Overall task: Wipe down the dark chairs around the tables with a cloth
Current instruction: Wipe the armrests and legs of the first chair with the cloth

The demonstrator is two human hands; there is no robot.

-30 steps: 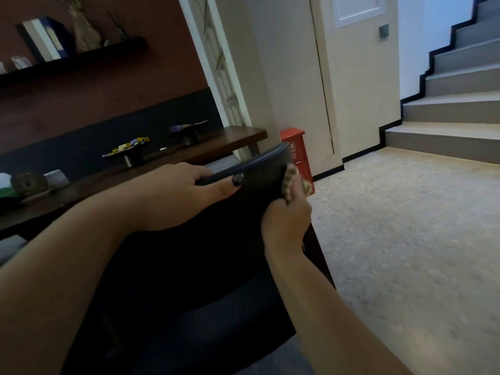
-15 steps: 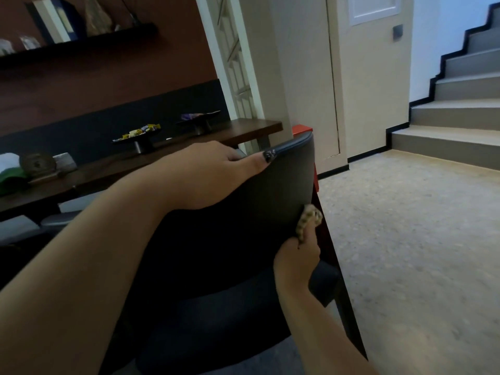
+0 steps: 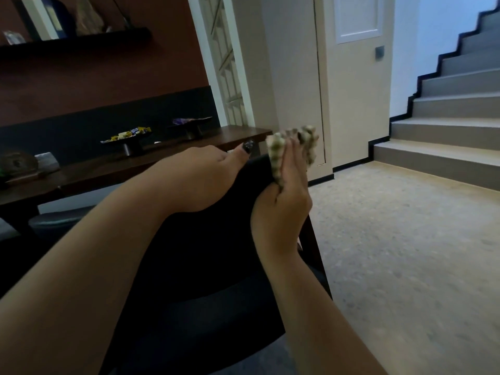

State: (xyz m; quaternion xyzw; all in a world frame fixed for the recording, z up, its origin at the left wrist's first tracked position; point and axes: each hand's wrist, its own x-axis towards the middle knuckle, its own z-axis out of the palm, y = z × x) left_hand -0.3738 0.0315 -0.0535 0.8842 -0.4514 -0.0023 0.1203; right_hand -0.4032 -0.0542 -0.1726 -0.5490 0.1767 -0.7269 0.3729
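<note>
The chair (image 3: 216,239) fills the lower middle of the view, its dark backrest turned toward the person. The left hand (image 3: 200,180) lies over the top edge of the chair's back, near its left part; the fingers go over to the far side and are hidden, and the thumb with a dark painted nail points along the edge to the right, so the hand grips the backrest. The right hand (image 3: 284,201) is at the upper right corner of the chair's back. It holds the cloth (image 3: 278,158), a pale knobbly one, between the fingers and the chair's edge; the fingers are close together and nearly straight, pressing the cloth on the corner, and part of the cloth stands out above the fingertips. Behind the chair stands a wooden table (image 3: 167,155) with two small dishes. To the right of the chair there are a pale floor (image 3: 405,253) and stairs (image 3: 446,125).
</note>
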